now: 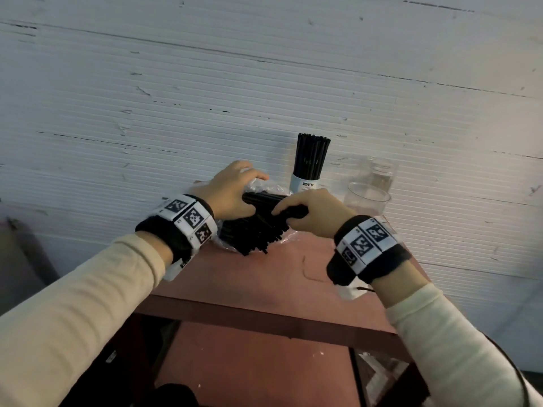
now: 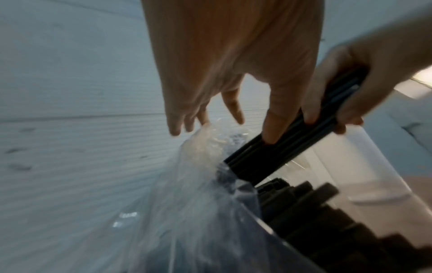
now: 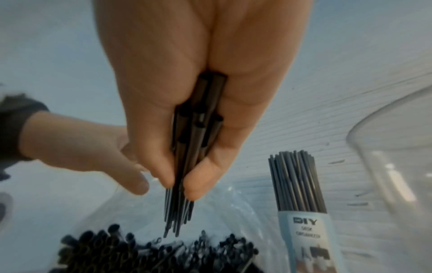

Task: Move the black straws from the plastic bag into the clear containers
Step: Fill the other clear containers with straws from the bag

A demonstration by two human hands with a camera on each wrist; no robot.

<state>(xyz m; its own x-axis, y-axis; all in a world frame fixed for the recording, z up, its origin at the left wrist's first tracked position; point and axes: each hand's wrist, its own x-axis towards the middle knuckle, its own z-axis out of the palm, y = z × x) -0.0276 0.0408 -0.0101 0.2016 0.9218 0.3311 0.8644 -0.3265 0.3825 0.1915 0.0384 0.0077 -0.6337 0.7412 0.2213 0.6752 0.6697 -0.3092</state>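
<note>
A clear plastic bag (image 1: 264,186) full of black straws (image 1: 252,230) lies on the far part of the reddish table (image 1: 264,277). My left hand (image 1: 232,192) rests on the bag with its fingers (image 2: 235,109) spread and straight, and the thumb touches the straws. My right hand (image 1: 308,212) grips a small bundle of black straws (image 3: 191,147), whose far ends still point into the bag (image 3: 233,212). Behind the bag stands a clear container labelled DIY (image 1: 308,171), packed with upright straws. Two empty clear containers (image 1: 367,199) (image 1: 380,170) stand to its right.
A white ribbed wall (image 1: 264,83) rises right behind the table. The table's near edge and a lower reddish shelf (image 1: 249,368) lie below my forearms. The large empty container (image 3: 392,166) is close to my right hand.
</note>
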